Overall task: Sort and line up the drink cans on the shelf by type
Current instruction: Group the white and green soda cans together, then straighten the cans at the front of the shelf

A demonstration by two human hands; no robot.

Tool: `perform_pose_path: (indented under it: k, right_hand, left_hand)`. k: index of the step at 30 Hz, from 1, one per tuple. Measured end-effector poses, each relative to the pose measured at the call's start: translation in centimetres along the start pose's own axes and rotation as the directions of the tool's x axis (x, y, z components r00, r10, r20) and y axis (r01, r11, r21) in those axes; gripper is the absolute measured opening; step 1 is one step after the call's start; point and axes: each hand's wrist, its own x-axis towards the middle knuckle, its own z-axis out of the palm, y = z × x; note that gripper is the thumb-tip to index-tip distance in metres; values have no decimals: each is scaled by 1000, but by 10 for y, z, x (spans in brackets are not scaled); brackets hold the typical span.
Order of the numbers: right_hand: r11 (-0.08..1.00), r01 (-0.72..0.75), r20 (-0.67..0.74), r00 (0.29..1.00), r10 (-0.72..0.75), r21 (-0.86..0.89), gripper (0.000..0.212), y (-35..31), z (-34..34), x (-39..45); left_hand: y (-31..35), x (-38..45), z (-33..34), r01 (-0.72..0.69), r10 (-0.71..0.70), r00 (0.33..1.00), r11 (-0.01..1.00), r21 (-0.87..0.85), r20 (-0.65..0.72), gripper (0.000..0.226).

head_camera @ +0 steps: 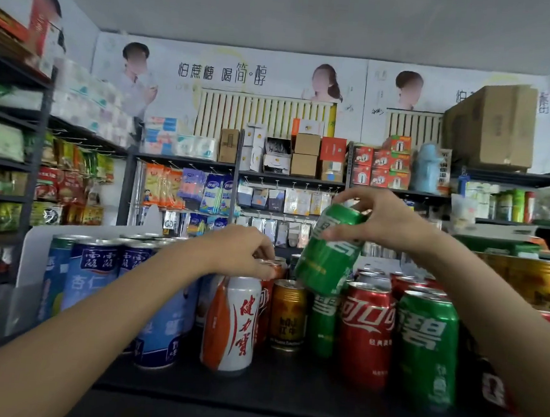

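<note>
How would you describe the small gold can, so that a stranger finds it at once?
Look at the dark shelf crowded with drink cans, in its front row. Between the white and orange can and a green can stands the gold can, upright. It is the only gold one in that row, and shorter than both neighbours.

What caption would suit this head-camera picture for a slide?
Right hand lifts a tilted green can above the shelf; left hand grips a red can.
</note>
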Motion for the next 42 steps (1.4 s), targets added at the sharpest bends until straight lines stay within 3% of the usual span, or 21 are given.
perform_pose_path:
  k: [3,7,11,15,19,26,29,32,34,36,39,42]
  right_hand:
    - [999,16,-160,987,-8,51,54,1,-17,1]
    - [1000,23,-273,962,-24,-10,58,8,-24,-2]
    - [999,45,-297,954,-34,31,56,12,-29,-6]
    - [988,51,-250,968,-14,143,53,10,-29,-10]
    - [978,51,-176,984,-15,204,52,9,-19,-12]
    - [961,57,-179,984,-8,272,62,6,-20,-9]
    - [958,63,-211,977,-3,281,68,5,-24,-11]
    - [955,51,-217,976,15,293,70,1,-25,-14]
    - [954,29,-184,982,27,298,65,-3,-20,-17]
    - [957,-1,-132,990,41,288,59,-6,-8,-17]
    - [983,-64,-14,998,68,171,55,-6,22,-17]
    - [988,-36,168,984,61,-149,65,1,53,-17]
  left_hand:
    - [6,14,7,-12,12,1000,999,37,5,40]
    - [10,37,19,-35,23,993,994,104,112,49]
    - [17,56,29,-76,3,952,971,225,306,57]
    - [21,66,35,-10,-81,914,975,222,398,76]
    - [23,67,31,39,-87,941,988,149,328,77]
    - [16,53,15,143,-77,971,947,-289,228,78]
    - [12,40,-5,148,-94,987,841,-520,129,80]
    - [9,27,-26,64,-135,990,652,-755,-32,86]
    - [6,20,-40,-14,-202,969,522,-853,-139,87]
    - [5,13,-52,-70,-254,946,454,-889,-204,87]
    - [5,3,-66,-123,-267,927,445,-887,-262,70]
    - [2,-10,-72,-142,-264,921,461,-876,-288,60]
